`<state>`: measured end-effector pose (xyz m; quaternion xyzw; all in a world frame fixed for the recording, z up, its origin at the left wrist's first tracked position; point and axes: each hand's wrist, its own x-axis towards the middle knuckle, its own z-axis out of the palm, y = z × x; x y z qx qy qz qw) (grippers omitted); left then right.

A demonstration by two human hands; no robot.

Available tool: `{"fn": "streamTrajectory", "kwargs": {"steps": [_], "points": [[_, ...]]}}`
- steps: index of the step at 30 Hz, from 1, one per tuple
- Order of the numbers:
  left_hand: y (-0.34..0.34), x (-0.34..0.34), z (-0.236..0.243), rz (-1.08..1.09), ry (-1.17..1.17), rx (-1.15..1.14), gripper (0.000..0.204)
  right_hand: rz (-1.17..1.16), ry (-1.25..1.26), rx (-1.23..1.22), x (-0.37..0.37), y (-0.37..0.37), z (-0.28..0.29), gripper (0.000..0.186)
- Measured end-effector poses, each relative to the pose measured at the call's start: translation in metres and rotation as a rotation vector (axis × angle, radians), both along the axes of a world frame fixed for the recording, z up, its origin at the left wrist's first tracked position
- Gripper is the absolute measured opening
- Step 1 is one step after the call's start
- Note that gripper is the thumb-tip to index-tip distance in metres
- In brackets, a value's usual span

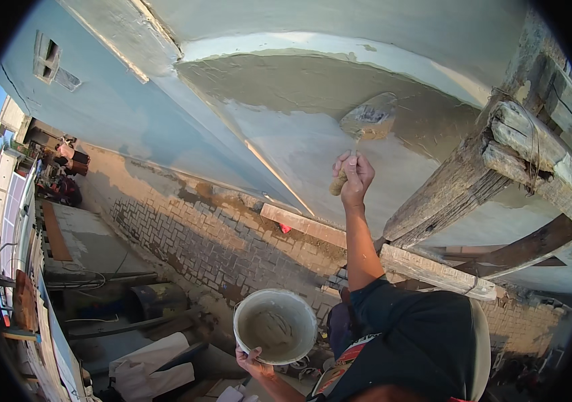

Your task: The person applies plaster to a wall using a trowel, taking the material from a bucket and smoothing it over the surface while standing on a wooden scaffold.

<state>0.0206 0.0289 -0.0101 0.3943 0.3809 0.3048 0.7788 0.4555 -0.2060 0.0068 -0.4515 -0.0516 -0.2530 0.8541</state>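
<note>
- Grey mortar (274, 335) lies in the bucket (238, 315), just above the fingers of the left hand.
- Left hand (253, 365): its fingers hold the bucket by the near side, with the thumb at the rim; the other fingers are partly hidden.
- Right hand (355, 179): its fingers are curled around the tan handle of the trowel (369, 115), whose butt end pokes out below them, a little to the left.
- Beyond those right fingers, the trowel's blade lies flat against the wall (299, 151) or very close to it; contact is hard to tell.
- Damp plaster (279, 80) makes a darker band beyond the right fingers, spreading to either side of the blade; paler wall shows nearer the fingers.
- Rough wooden posts (433, 177), tied with wire (535, 154), stand to the right of the right fingers.
- Below and left of the right fingers, a plank (306, 226) lies along the wall's foot, with a red scrap (285, 228) just beside it.
- Brick paving (178, 231) stretches farther left.
- Left of the left fingers lies a pale cloth (145, 368).
</note>
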Motion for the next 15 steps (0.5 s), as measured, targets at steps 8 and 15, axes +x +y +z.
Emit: {"fn": "streamTrajectory", "kwargs": {"steps": [8, 15], "points": [[0.004, -0.009, -0.005, -0.065, -0.024, 0.023, 0.038, 0.251, 0.296, -0.751, 0.037, 0.135, -0.003, 0.028], [0.0, 0.003, -0.007, 0.049, -0.027, 0.054, 0.038, 0.232, 0.04, -0.807, 0.041, 0.111, 0.058, 0.032]]}}
